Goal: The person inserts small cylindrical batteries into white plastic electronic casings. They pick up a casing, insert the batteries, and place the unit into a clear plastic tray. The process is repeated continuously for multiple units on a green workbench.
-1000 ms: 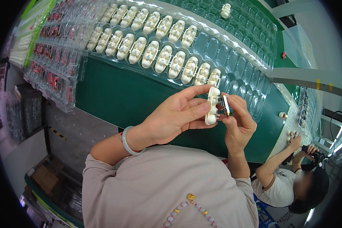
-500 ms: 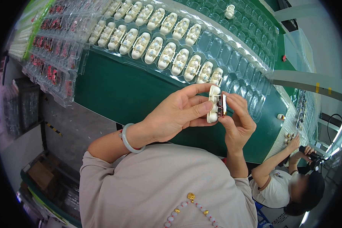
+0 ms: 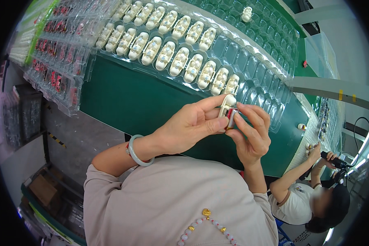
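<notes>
My left hand point(image 3: 187, 128) is closed on a cream-white plastic housing point(image 3: 230, 100) with rounded lobes, pinched between thumb and fingers. In my right hand point(image 3: 252, 133), thumb and fingertips grip a small silver block with red and dark parts point(image 3: 233, 117), which looks like a circuit module. The block lies against the open side of the housing. Fingers cover part of both pieces, so how far the block sits inside cannot be made out. Just beyond my hands, similar white housings point(image 3: 179, 61) stand in rows in a clear plastic tray point(image 3: 260, 84).
Stacked clear trays with red and dark parts point(image 3: 55, 61) rise at the left. One lone white housing point(image 3: 247, 14) sits in a far tray. A grey bar point(image 3: 336, 91) crosses at the right. Beyond the green table point(image 3: 123, 110), a co-worker point(image 3: 299, 201) handles small pieces.
The white housing has turned and tilted between my hands, and the block has turned with it. My right hand has shifted a little to the left.
</notes>
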The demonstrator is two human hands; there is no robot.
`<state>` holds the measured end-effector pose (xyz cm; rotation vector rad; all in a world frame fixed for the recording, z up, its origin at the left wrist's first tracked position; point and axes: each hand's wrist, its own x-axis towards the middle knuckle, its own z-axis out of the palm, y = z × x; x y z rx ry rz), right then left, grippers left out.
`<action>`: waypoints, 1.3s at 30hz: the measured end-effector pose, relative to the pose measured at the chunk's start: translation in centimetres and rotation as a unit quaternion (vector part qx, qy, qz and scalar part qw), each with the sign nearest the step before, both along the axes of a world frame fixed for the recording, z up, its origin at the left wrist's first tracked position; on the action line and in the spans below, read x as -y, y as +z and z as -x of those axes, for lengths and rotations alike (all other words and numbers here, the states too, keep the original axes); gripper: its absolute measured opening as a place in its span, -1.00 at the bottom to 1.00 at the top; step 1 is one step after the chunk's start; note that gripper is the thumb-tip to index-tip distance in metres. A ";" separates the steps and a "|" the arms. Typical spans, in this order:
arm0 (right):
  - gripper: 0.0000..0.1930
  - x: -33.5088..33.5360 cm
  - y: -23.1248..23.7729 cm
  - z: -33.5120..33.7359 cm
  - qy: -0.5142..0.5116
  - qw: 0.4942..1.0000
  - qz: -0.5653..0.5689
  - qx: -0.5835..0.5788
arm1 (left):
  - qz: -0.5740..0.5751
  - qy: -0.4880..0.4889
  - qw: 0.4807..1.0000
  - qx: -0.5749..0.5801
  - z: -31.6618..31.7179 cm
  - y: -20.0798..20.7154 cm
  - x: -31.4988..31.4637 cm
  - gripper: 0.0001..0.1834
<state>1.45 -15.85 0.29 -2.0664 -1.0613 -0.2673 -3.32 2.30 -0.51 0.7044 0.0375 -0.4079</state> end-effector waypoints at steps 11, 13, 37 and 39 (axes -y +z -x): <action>-0.50 -0.5 -0.5 0.5 -0.010 0.998 -0.023 0.053 | -0.271 0.005 0.959 0.086 0.4 0.2 0.6 -0.44; -0.45 -0.6 -0.4 0.6 -0.018 0.999 -0.044 0.011 | -0.273 -0.010 0.959 0.081 0.5 0.3 0.6 -0.44; -0.50 20.2 -3.4 -0.9 -0.455 0.878 0.050 -0.139 | -0.679 0.025 0.499 0.538 -11.1 2.7 -2.0 -0.86; -0.48 20.4 -3.8 -0.7 -0.471 0.871 0.060 -0.126 | -0.678 -0.005 0.477 0.559 -12.3 2.2 -2.0 -0.88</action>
